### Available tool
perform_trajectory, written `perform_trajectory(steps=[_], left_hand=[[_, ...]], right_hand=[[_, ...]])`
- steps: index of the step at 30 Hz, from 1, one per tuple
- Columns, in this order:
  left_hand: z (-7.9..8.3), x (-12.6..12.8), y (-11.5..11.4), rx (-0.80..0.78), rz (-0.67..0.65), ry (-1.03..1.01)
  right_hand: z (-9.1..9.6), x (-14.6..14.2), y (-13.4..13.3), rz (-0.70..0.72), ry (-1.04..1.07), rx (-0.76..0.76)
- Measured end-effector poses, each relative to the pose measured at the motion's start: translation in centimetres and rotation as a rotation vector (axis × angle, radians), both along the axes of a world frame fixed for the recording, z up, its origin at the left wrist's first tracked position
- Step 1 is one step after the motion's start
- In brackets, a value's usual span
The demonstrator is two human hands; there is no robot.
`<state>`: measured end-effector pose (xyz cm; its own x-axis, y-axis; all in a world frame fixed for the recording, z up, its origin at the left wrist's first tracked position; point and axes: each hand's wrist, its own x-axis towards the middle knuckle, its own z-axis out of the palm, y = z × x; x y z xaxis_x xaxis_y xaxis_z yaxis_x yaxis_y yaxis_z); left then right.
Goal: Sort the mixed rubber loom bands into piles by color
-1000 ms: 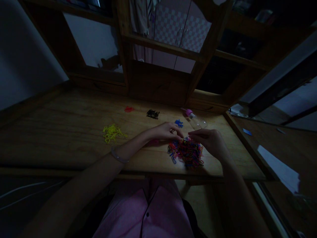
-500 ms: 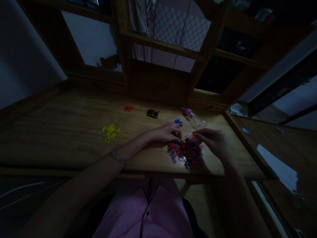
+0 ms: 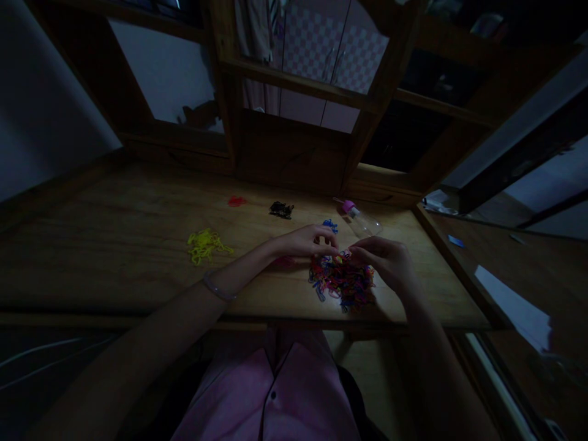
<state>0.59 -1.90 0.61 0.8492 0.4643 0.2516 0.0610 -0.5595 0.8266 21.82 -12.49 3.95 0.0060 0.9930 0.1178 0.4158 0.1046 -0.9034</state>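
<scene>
A mixed pile of small rubber bands, red, pink, blue and orange, lies near the table's front edge. Just above its far side, my left hand and my right hand meet with pinched fingertips. Between them shows a small pale pinkish tangle of bands, too dim to tell apart. Partly hidden behind my left wrist is a pink bunch. Beyond my left fingers sits a little blue bunch. Separate bunches of black, red and yellow bands lie farther left.
A clear bottle with a pink cap lies on its side behind my right hand. A wooden shelf unit stands along the table's back. To the right, a lower surface holds a white paper and a small blue packet.
My right hand has moved slightly left and my left fingertips have reached right, so the two now meet over the pile. A pale tangle now shows between them.
</scene>
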Motion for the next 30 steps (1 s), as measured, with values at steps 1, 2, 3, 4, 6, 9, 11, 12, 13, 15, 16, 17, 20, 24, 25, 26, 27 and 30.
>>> perform_trajectory(steps=[1,2,3,4,6,9,11,12,13,15,16,17,20,24,25,26,27,30], left_hand=[[0.1,0.0,-0.1,-0.016,0.0,0.003],[0.2,0.0,-0.1,-0.029,-0.001,0.002],[0.2,0.0,-0.2,-0.038,-0.001,-0.004],[0.3,0.0,-0.2,-0.043,-0.001,-0.013],[0.4,-0.1,-0.3,-0.045,0.002,-0.03],[0.6,-0.3,-0.3,-0.036,0.028,-0.031],[0.8,-0.3,-0.4,-0.04,0.055,-0.028],[0.8,-0.3,-0.4,-0.049,0.064,-0.029],[0.9,-0.3,-0.4,-0.063,0.07,-0.033],[1.0,-0.2,-0.5,-0.096,0.075,-0.043],[1.0,-0.2,-0.5,-0.112,0.078,-0.044],[1.1,-0.1,-0.5,-0.126,0.081,-0.044],[1.1,-0.1,-0.4,-0.147,0.093,-0.047],[0.9,0.0,-0.4,-0.144,0.107,-0.065],[0.8,0.0,-0.4,-0.147,0.119,-0.068],[0.8,0.1,-0.3,-0.152,0.136,-0.074],[0.7,0.1,-0.3,-0.159,0.159,-0.084],[0.4,0.2,0.2,-0.171,0.259,-0.133]], right_hand=[[-0.2,-0.3,0.0,0.012,0.019,-0.013],[-0.3,-0.7,-0.1,0.025,0.04,-0.029],[-0.4,-1.0,-0.2,0.037,0.067,-0.048],[-0.5,-1.4,-0.2,0.044,0.099,-0.066],[-0.6,-1.8,-0.3,0.051,0.164,-0.091],[-0.7,-2.0,-0.2,0.035,0.227,-0.118],[-1.0,-1.9,0.0,0.026,0.291,-0.155],[-1.1,-1.8,0.2,0.028,0.34,-0.181],[-1.3,-1.7,0.3,0.035,0.394,-0.207],[-1.5,-1.6,0.4,0.052,0.491,-0.247],[-1.6,-1.5,0.5,0.058,0.522,-0.261],[-1.6,-1.5,0.6,0.062,0.534,-0.268],[-1.6,-1.7,0.6,0.065,0.483,-0.271],[-1.7,-1.8,0.7,0.056,0.387,-0.278],[-1.7,-1.7,0.7,0.055,0.395,-0.279],[-1.7,-1.7,0.8,0.054,0.413,-0.279],[-1.7,-1.6,1.0,0.052,0.432,-0.277],[-0.9,-1.5,1.8,0.054,0.472,-0.243]])
